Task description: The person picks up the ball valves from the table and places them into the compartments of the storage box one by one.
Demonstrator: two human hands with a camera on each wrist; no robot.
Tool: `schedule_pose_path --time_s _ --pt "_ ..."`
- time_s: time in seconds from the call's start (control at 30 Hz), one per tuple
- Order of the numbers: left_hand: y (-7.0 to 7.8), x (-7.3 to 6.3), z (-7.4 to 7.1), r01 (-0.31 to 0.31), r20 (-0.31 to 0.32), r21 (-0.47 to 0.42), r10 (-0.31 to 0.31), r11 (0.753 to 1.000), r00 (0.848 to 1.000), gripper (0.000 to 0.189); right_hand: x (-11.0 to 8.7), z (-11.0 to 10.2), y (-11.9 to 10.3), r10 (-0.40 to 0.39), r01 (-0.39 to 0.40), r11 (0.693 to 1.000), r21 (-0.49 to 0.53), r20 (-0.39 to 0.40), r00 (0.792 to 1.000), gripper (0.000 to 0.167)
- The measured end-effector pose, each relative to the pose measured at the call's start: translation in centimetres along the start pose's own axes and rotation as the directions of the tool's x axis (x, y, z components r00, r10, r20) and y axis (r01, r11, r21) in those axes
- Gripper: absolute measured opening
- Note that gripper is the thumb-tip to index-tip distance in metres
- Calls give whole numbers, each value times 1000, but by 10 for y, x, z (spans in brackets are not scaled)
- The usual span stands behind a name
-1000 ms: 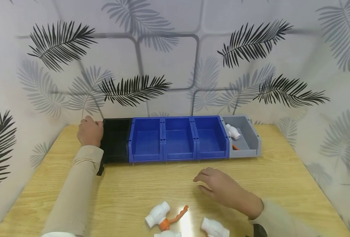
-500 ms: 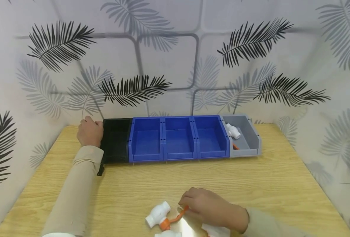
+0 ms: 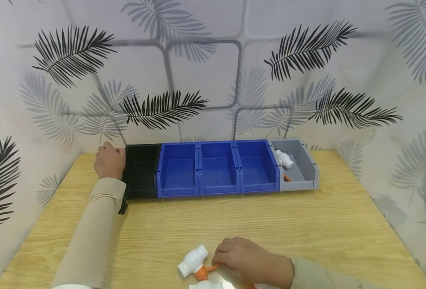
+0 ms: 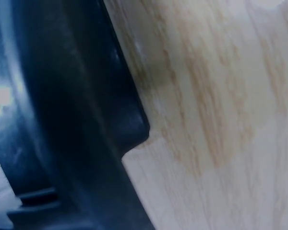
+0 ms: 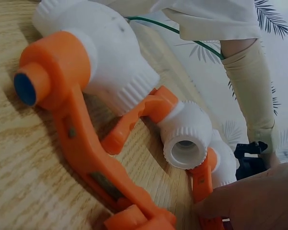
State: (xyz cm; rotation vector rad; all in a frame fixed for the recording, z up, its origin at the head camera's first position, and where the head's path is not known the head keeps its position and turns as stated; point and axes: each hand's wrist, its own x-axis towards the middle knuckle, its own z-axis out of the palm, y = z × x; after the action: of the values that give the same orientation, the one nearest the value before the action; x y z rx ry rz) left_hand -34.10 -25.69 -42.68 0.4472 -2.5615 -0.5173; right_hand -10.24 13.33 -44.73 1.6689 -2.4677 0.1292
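Note:
My right hand (image 3: 249,259) is low on the wooden table, its fingers at the orange handle of a white ball valve (image 3: 193,261). In the right wrist view, the thumb (image 5: 249,199) lies against that handle (image 5: 201,184), and the fingertips are hidden. Nearer to that camera lie another ball valve (image 5: 187,134) and a large-looking one (image 5: 110,52), both white with orange handles. My left hand (image 3: 110,160) rests at the left wall of the black bin (image 3: 140,170); its fingertips are hidden. The left wrist view shows only the black bin wall (image 4: 86,120) and tabletop.
Right of the black bin stand three blue bins (image 3: 218,190) in a row, then a grey bin (image 3: 308,184) with a white valve (image 3: 284,159) inside. A patterned wall covering (image 3: 205,72) rises close behind them. Another white valve (image 3: 205,285) is cut off by the bottom edge.
My right hand has come down and to the left, from above the table onto the orange handle of the ball valve. The left hand has stayed at the black bin.

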Motion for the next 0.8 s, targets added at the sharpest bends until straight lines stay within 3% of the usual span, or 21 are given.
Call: schedule_pose_path --time_s 0.27,0.8 --pt "-1 1 2 -4 -20 -3 4 1000 1000 31 3 -3 -3 11 -11 1000 -4 55 998 28" --pt "0 0 0 -4 -9 -6 4 1000 1000 30 3 1 -5 14 -13 1000 -6 54 998 24"
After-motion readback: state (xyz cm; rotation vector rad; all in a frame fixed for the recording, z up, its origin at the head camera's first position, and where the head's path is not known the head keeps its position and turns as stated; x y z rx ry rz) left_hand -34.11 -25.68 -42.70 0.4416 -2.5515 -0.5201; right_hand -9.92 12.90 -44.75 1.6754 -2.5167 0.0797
